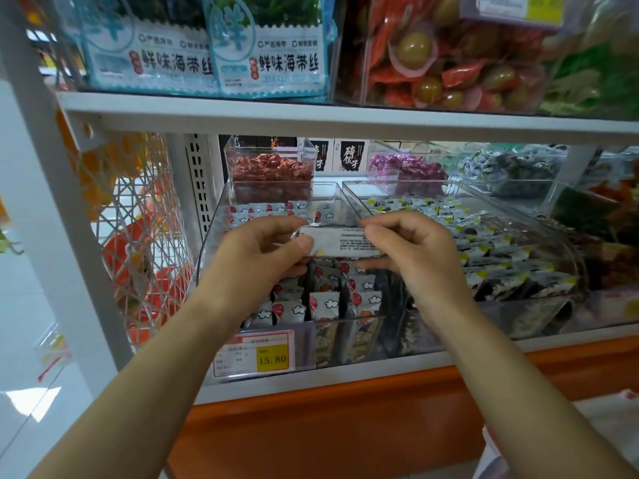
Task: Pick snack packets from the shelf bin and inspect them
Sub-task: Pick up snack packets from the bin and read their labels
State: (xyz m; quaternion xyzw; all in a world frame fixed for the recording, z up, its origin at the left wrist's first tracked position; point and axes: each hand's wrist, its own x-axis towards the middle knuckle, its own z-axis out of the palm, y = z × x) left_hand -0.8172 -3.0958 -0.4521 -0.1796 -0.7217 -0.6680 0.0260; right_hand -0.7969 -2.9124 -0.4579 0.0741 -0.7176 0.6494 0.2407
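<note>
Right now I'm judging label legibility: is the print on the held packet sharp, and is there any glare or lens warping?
Head view: print on the packet pinched between left hand and right hand is too soft to read; head view: the shelf edge slants from the wide lens; head view: a bright patch glares on the floor.

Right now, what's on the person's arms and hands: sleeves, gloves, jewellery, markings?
Nothing worn. Left hand and right hand are bare, no gloves. Both forearms are bare to the frame edge: no sleeves, watch or bands. No rings on the fingers that show. No markings visible.
</note>
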